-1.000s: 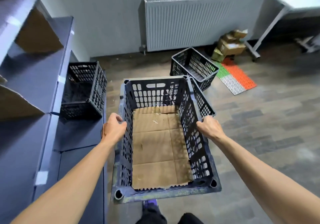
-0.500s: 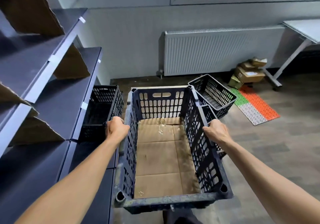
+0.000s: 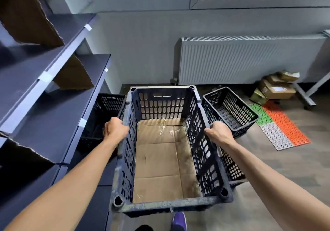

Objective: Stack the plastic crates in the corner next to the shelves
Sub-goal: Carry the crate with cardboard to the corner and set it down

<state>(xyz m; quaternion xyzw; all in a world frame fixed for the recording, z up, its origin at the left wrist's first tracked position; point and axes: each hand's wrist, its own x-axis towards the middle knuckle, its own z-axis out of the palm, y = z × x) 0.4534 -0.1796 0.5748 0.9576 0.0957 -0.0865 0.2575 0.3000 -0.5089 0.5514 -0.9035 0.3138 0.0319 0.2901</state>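
Head view: crate [image 3: 161, 105] gripped between left hand [image 3: 114, 129] and right hand [image 3: 218, 134].

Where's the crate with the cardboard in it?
Middle of the head view: the crate sits between the left hand and right hand, which grip its side rims, with shelves to its left and a floor crate to its right.

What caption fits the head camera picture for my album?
Left hand and right hand grip the side rims of a cardboard-lined crate, near a second crate beside the shelves.

Both hands [image 3: 116, 129] gripping lined crate [image 3: 162, 105], shelves [image 3: 53, 91] left
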